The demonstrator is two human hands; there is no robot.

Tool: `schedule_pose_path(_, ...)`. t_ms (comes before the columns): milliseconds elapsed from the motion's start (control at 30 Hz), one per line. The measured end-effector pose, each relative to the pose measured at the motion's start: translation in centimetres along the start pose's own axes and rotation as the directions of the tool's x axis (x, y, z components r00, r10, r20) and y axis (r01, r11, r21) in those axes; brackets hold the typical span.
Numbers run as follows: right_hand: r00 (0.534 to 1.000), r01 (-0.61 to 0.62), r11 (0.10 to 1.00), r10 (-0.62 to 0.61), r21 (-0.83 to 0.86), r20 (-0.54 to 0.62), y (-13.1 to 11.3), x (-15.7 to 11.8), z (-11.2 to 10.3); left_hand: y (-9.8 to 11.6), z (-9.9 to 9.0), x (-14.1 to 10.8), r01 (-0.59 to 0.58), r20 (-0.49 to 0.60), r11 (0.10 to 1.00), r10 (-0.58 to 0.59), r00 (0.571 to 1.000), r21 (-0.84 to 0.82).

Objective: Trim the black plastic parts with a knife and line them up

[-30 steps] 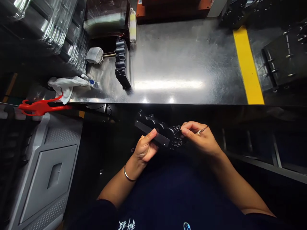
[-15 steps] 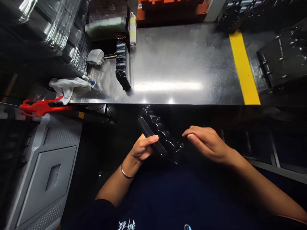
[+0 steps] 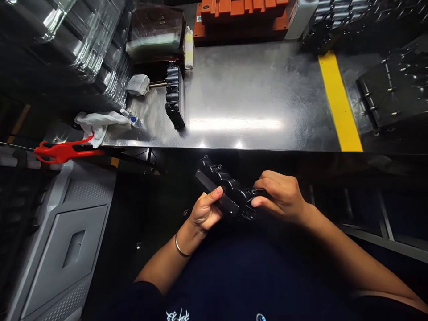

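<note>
My left hand grips a black ribbed part by its flat side plate, thumb on top, in front of the bench edge. The part tilts down to the right and has small rings at its ends. At its lower right end, my right hand has thumb and forefinger closed around the end by a small ring; what exactly lies between the fingertips is too dark to make out. A similar black part stands on the metal bench, left of its middle.
Orange fixture at the back of the bench. Yellow strip and dark parts on the right. Plastic-wrapped stack, white cloth and red-handled tool on the left. Grey case below left.
My right hand has moved left to the part's lower end, its fingers now at the ring. My left hand and the part have shifted slightly right and down in view.
</note>
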State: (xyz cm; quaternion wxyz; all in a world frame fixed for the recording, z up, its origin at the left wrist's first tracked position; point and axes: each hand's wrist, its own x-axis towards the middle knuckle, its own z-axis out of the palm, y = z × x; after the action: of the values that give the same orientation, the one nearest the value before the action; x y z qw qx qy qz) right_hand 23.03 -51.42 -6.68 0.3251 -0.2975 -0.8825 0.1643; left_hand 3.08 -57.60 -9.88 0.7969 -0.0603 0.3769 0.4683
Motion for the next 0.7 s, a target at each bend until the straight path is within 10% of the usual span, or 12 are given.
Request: schedule_pose_path(700,0.961,0.055,0.997,-0.067,0.049,0.268,2.3,2.3,-2.6,0.4,1.3,-1.9,0.266,-0.075,0.902,-0.308,0.948,-0.341)
